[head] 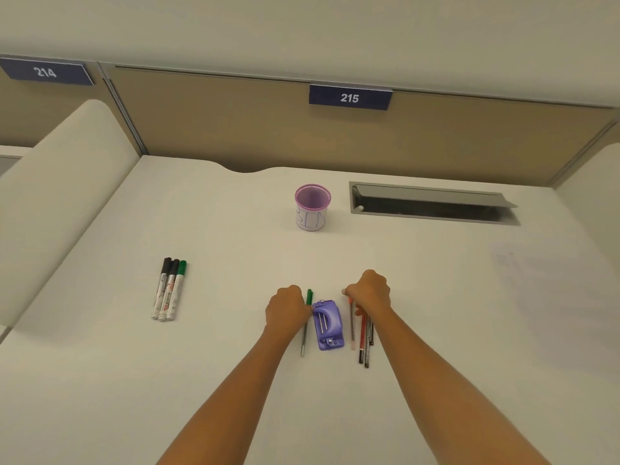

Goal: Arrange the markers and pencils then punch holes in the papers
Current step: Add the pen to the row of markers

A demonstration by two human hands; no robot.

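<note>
A purple hole punch (328, 325) lies on the white desk between my two hands. My left hand (288, 307) is closed around a thin green-capped pen (304, 337) just left of the punch. My right hand (369, 292) grips the top ends of several pencils and pens (364, 340), red and dark, that lie right of the punch. Three markers (169, 290), two black-capped and one green-capped, lie side by side at the left. A pink mesh pen cup (312, 208) stands upright and empty at the back. White papers (550, 283) are faintly visible at the right.
A grey cable tray (432, 203) with a raised flap is set into the desk at the back right. Beige partition panels with number plates 214 and 215 close off the back. A padded divider (63, 203) borders the left side.
</note>
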